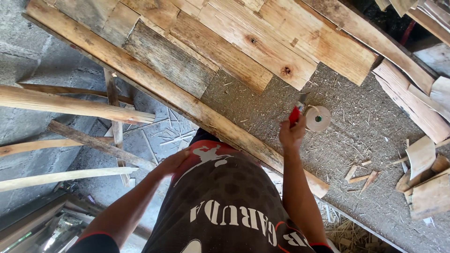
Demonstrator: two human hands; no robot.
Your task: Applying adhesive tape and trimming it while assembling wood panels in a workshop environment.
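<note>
Red-handled tool (294, 115) is clamped in right hand (291, 136) beside tape roll (318, 118) on bench (300, 100); left hand (171, 162) is rested empty, flat on hip.

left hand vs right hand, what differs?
The right hand reaches out over the dusty bench, gripping a red-handled tool beside a roll of tape; the left hand holds nothing. The left hand rests flat on the person's thigh, fingers loose; the right hand is fisted. Both are bare.
</note>
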